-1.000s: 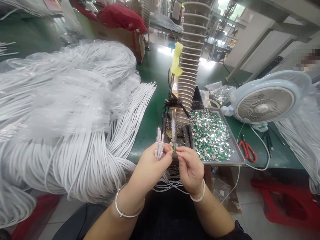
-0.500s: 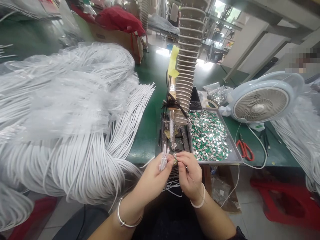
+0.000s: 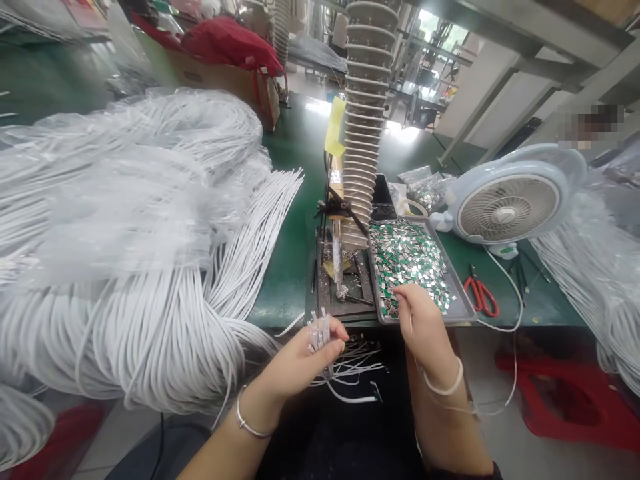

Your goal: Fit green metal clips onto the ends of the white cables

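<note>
My left hand [image 3: 305,353] is closed round a bunch of white cables [image 3: 320,330], whose stripped ends stick up past the thumb. Below it hang more white cables, one with a small green-and-silver connector [image 3: 376,393] on its end. My right hand [image 3: 423,327] is over the near side of a grey tray [image 3: 463,308], fingertips pinched together among many small connectors [image 3: 410,257]. What lies between those fingertips is too small to make out. A thin wire runs by the right palm and wrist. Between and beyond the hands, a soldering iron [image 3: 337,250] is clamped tip down.
A large heap of white cables [image 3: 150,320], partly under clear plastic, covers the left side. A ribbed duct [image 3: 367,127] hangs behind the iron. On the right are red-handled cutters [image 3: 481,297], a fan [image 3: 507,207] and a red stool [image 3: 565,400].
My right hand has moved away from the left hand, rightward to the tray. The left hand still holds the bunch, and a cable with a connector now shows below it.
</note>
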### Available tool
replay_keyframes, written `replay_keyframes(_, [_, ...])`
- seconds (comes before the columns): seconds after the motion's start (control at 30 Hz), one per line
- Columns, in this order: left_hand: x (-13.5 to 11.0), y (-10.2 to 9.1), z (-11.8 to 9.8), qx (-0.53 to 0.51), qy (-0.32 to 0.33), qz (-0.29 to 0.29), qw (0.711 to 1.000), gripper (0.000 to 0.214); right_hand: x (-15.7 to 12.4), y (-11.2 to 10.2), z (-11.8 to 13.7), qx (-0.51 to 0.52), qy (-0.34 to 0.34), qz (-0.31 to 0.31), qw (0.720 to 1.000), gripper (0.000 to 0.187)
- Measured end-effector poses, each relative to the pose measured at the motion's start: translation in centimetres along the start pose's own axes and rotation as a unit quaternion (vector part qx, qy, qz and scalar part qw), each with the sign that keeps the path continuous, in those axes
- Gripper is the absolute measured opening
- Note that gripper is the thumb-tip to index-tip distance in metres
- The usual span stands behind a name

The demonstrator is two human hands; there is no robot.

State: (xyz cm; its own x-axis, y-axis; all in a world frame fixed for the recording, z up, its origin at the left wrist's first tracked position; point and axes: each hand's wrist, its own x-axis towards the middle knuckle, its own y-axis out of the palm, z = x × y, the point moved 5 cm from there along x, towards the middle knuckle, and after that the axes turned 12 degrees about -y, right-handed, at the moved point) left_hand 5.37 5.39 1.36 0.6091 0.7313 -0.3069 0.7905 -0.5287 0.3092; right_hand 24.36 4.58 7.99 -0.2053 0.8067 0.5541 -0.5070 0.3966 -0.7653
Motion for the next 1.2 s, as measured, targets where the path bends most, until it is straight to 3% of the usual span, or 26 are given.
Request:
replay_keyframes(0.13, [0.4, -0.3, 0.1, -0.107, 0.032, 0.023, 0.994, 0.020, 1.3, 0.9, -2.6, -0.054, -0.001, 0.080, 0.995, 0.015])
replay_keyframes(0.33, [0.5, 0.2, 0.2, -0.229, 0.035, 0.081, 0.969, 0.019, 1.9, 1.9, -3.4, -0.101, 0.015, 0.152, 0.983, 0.015])
replay_keyframes(0.43, [0.6, 0.2, 0.3, -0.238, 0.046, 0.080, 0.967, 0.017, 1.8, 1.8, -3.2, -0.095, 0.008, 0.132, 0.987, 0.018])
replay_keyframes(0.57, [0.9, 0.3, 0.4, -0.247, 0.047, 0.076, 0.965, 0.017, 1.5, 1.0, -2.4, -0.042, 0.004, 0.053, 0.998, 0.021])
replay_keyframes(0.73, [0.9, 0.4, 0.3, -0.223, 0.022, 0.023, 0.974, 0.024, 1.2, 0.1, 0.1, 0.060, 0.004, -0.007, 0.998, 0.020])
replay_keyframes(0.87, [0.5, 0.6, 0.1, -0.213, 0.017, -0.024, 0.977, 0.028, 0.7, 0.7, 1.9, 0.178, 0.033, -0.006, 0.983, 0.013])
replay_keyframes(1.0, [0.2, 0.8, -0.1, -0.203, 0.006, -0.069, 0.977, 0.029, 0.2, 2.1, 2.6, 0.301, 0.087, -0.001, 0.950, 0.009])
replay_keyframes(1.2, [0.1, 0.7, -0.4, -0.225, 0.011, -0.156, 0.962, 0.029, 0.1, 2.5, 3.3, 0.340, 0.097, -0.042, 0.934, 0.009])
